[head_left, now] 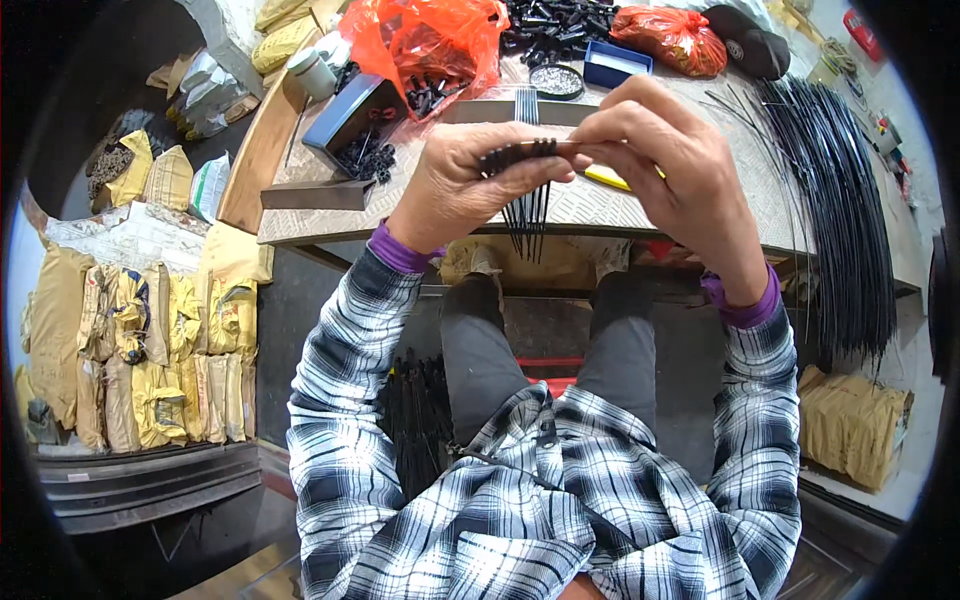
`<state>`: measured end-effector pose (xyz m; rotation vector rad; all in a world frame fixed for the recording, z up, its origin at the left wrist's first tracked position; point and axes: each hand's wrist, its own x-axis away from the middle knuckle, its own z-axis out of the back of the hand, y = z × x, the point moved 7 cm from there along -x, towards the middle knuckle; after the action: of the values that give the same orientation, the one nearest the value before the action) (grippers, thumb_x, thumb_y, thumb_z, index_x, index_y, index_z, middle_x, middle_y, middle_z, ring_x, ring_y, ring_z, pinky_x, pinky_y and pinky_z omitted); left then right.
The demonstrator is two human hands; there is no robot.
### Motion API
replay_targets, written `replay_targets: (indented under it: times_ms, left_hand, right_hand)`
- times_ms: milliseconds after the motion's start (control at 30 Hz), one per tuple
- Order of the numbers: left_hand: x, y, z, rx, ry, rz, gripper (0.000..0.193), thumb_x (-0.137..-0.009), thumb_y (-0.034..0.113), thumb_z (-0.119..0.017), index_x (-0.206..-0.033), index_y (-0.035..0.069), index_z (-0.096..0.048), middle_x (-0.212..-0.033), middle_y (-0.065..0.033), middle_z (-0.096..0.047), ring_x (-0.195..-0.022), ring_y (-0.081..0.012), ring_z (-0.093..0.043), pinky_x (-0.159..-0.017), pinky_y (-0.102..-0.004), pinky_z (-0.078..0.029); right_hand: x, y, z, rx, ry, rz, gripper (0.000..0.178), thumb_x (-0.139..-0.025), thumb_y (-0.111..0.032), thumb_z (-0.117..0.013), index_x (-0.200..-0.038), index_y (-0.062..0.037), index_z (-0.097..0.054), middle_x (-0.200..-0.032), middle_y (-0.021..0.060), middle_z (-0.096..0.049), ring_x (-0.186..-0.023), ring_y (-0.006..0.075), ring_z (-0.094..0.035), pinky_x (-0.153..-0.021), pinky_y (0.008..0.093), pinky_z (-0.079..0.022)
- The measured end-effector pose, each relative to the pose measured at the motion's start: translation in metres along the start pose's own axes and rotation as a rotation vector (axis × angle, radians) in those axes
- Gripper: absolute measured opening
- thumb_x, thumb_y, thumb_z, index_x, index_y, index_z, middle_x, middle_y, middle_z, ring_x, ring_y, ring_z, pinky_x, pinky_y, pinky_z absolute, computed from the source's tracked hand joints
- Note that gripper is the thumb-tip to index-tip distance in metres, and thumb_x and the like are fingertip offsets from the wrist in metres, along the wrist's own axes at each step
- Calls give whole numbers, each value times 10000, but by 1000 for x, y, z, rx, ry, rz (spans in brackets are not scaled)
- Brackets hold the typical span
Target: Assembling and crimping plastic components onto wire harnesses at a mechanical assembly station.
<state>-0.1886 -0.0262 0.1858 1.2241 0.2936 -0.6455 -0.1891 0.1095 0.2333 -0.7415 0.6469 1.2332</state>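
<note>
And here both forearms angle inward above the worktop (625, 212): the left hand (455, 180) grips one row of small black pieces (500, 158) between thumb and fingers, the right hand (690, 155) pinching at its right end, exact contact unclear! Thin black rods (525, 220) show just below; two orange-red bags (425, 35) sit beyond.

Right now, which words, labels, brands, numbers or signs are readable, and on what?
None can be read.
Small pale label on the dark metal rack: too small.
White-and-green sack: any print too blurred.
Dark cap: small mark, unreadable.
Row of small black pieces in the left hand: no text visible.
</note>
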Motion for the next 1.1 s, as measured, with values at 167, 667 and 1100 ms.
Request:
replay_targets:
  times_ms: [167, 667, 1100]
  left_hand:
    - [2, -2, 2, 101, -27, 14, 228, -787, 71, -646, -991, -27, -619, -872, -97, -664, -817, -123, -626, -723, -248, -513]
    - [1, -3, 6, -113, -5, -145, 262, -780, 200, -666, -971, 20, -651, -818, -65, -674, -728, -110, -638, -634, -226, -495]
    - [2, 1, 6, -232, 14, -248, 343, -702, 210, -711, -986, 32, -636, -815, -73, -673, -728, -165, -654, -631, -251, -503]
  right_hand:
    - [0, 1, 0, 20, 36, -13, 124, -746, -5, -629, -867, -31, -618, -771, 76, -511, -620, 161, -534, -520, 262, -419]
    - [-4, -4, -3, 60, 66, -37, 137, -721, -19, -636, -852, -51, -619, -764, 65, -501, -604, 165, -554, -504, 272, -438]
    - [-11, -14, -5, 81, -38, 159, 289, -674, 19, -629, -956, -41, -601, -783, 107, -534, -630, 237, -580, -509, 322, -466]
